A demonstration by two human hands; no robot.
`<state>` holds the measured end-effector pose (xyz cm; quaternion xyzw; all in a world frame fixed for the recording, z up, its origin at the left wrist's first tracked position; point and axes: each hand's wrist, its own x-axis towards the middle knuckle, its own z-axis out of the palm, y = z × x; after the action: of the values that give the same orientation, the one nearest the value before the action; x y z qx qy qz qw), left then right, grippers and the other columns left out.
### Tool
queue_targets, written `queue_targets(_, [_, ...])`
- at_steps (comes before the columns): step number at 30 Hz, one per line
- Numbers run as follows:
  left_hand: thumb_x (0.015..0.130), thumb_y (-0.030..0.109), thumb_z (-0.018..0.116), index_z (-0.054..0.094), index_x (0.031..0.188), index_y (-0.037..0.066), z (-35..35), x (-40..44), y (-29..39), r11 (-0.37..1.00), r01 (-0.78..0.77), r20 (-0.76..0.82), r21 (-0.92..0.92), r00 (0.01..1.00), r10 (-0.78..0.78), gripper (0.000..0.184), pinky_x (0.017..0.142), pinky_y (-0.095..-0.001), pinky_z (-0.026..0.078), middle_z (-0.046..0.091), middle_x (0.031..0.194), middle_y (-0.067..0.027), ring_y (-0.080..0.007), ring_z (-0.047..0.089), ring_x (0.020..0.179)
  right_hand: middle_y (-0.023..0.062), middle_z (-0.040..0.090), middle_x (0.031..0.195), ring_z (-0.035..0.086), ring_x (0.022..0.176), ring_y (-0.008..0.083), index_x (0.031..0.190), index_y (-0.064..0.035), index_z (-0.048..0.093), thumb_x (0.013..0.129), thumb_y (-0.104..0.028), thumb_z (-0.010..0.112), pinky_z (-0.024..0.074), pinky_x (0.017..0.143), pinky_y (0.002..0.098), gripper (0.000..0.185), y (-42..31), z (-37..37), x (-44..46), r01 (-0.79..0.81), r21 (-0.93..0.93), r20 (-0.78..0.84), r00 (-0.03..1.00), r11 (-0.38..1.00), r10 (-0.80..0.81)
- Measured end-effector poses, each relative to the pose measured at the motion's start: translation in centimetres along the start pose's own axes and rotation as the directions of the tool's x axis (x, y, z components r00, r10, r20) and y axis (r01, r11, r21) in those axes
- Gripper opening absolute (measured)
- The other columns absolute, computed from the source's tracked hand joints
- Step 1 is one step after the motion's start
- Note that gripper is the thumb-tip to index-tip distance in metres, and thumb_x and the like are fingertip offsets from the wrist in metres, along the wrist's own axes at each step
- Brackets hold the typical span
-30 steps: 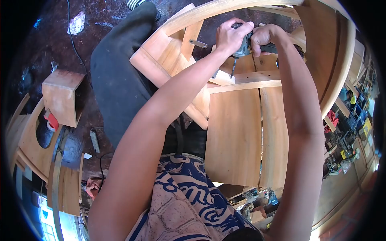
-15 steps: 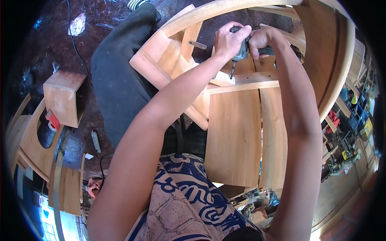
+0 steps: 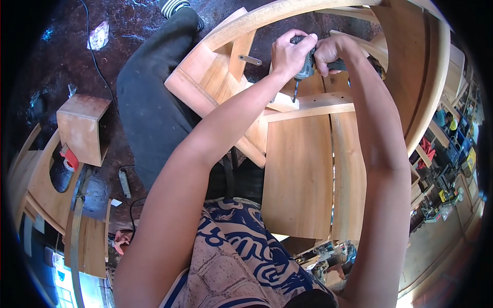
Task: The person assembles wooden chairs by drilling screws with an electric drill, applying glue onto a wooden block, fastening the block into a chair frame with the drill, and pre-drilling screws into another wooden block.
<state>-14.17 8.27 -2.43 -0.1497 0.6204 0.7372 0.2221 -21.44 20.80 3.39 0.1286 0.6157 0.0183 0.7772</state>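
Note:
A cordless drill (image 3: pixel 307 68) points down inside the curved wooden furniture frame (image 3: pixel 303 9). My left hand (image 3: pixel 289 54) is closed round the top of the drill body. Wrapped round its handle, my right hand (image 3: pixel 329 53) grips from the other side. The slim bit (image 3: pixel 296 92) meets a small pale wood block (image 3: pixel 285 102), which lies against a crosspiece (image 3: pixel 328 99) with dark holes in it. Below that crosspiece are wide wooden slats (image 3: pixel 298 174), parted by a narrow gap. A flat metal bracket (image 3: pixel 250 60) sticks out from an upright at the left.
A wooden box (image 3: pixel 82 128) stands on the dark floor at left, near a red tape dispenser (image 3: pixel 69 158) on curved wood panels (image 3: pixel 45 177). A black cable (image 3: pixel 97 69) runs across the floor. My bent leg (image 3: pixel 149 97) lies beside the frame. Tools and clutter (image 3: pixel 452 149) fill the far right.
The view has shifted slightly. Both hands keep their hold on the drill, and the bit stays at the pale wood block. No clear movement of the furniture shows.

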Motion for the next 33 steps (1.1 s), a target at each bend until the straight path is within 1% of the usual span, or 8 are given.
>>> queue_targets(9, [0.078,0.044,0.075,0.074,0.089,0.005,-0.1,-0.3,0.3,1.0,-0.01,0.014,0.021,1.0,0.01,0.04,0.069,-0.037,0.052,0.072,0.077,-0.0151,-0.026,0.069,0.073,0.015,0.066,0.078,0.061,0.064,0.0279,0.077,-0.0014,0.067,0.067,-0.001,0.071,0.049,0.065,0.0466,0.011,-0.2,0.4,-0.6,0.0,0.093,0.009,1.0,0.996,0.0])
queue_targets(12, [0.082,0.043,0.074,0.076,0.093,0.006,-0.1,-0.2,0.3,0.997,0.039,0.049,0.059,0.998,-0.042,0.039,0.074,-0.0327,0.051,0.073,0.079,-0.0132,-0.0192,0.068,0.077,0.0145,0.066,0.078,0.061,0.064,0.0276,0.078,-0.0016,0.067,0.067,-0.001,0.071,0.0493,0.065,0.0464,0.012,0.0,0.2,-0.5,-0.073,0.084,-0.01,0.997,0.994,0.075])
queue_targets(14, [0.082,0.043,0.073,0.075,0.093,0.006,-0.1,-0.1,0.1,0.998,0.032,0.042,0.048,0.999,-0.034,0.039,0.074,-0.033,0.052,0.072,0.079,-0.0131,-0.019,0.068,0.077,0.0145,0.065,0.075,0.061,0.063,0.0279,0.078,-0.0011,0.066,0.067,-0.001,0.07,0.0494,0.065,0.0467,0.011,0.2,0.3,0.0,-0.055,0.121,-0.023,0.998,0.991,0.058])
queue_targets(17, [0.082,0.042,0.074,0.075,0.093,0.006,-0.2,-0.4,0.3,0.999,0.022,0.046,0.047,0.999,-0.024,0.038,0.073,-0.0336,0.052,0.073,0.079,-0.0129,-0.0185,0.068,0.078,0.0149,0.064,0.071,0.06,0.062,0.0279,0.075,-0.0004,0.065,0.067,-0.001,0.07,0.0488,0.064,0.0467,0.009,0.8,0.4,1.0,0.022,0.026,0.024,0.999,0.999,-0.022])
queue_targets(19, [0.083,0.04,0.074,0.075,0.092,0.005,-0.1,-0.5,0.5,0.998,0.005,0.037,0.07,0.999,-0.007,0.036,0.074,-0.0339,0.052,0.073,0.079,-0.0125,-0.0182,0.068,0.078,0.015,0.064,0.069,0.059,0.061,0.0283,0.071,-0.0005,0.065,0.065,-0.002,0.07,0.0475,0.063,0.0461,0.007,1.0,0.6,0.5,0.051,0.13,0.002,0.999,0.99,-0.052])
queue_targets(23, [0.083,0.04,0.074,0.075,0.093,0.006,0.3,0.1,-0.7,0.999,0.031,0.051,0.037,0.998,-0.033,0.035,0.074,-0.0348,0.052,0.072,0.079,-0.0144,-0.0217,0.069,0.078,0.0156,0.064,0.068,0.059,0.059,0.0283,0.07,-0.0025,0.066,0.068,-0.001,0.07,0.0466,0.061,0.0453,0.004,0.8,0.6,0.5,-0.04,0.123,-0.034,0.998,0.992,0.044])
queue_targets(26, [0.082,0.042,0.074,0.075,0.094,0.007,-0.1,-0.3,0.5,0.995,0.055,0.033,0.087,0.998,-0.058,0.037,0.074,-0.0351,0.052,0.072,0.08,-0.0152,-0.0232,0.069,0.078,0.0152,0.063,0.068,0.059,0.059,0.028,0.069,-0.0028,0.066,0.069,-0.001,0.07,0.0466,0.061,0.0453,0.004,1.1,0.1,1.4,0.044,0.065,0.04,0.998,0.997,-0.047])
queue_targets(33, [0.083,0.041,0.073,0.074,0.094,0.006,-0.4,0.0,-0.1,1.0,0.0,0.07,0.023,0.998,-0.002,0.037,0.076,-0.0357,0.052,0.072,0.081,-0.0156,-0.0235,0.069,0.08,0.0146,0.064,0.069,0.06,0.059,0.0277,0.07,-0.0018,0.066,0.07,-0.002,0.073,0.047,0.061,0.0466,0.007,0.9,0.2,1.2,0.023,0.136,0.061,0.998,0.99,-0.031])
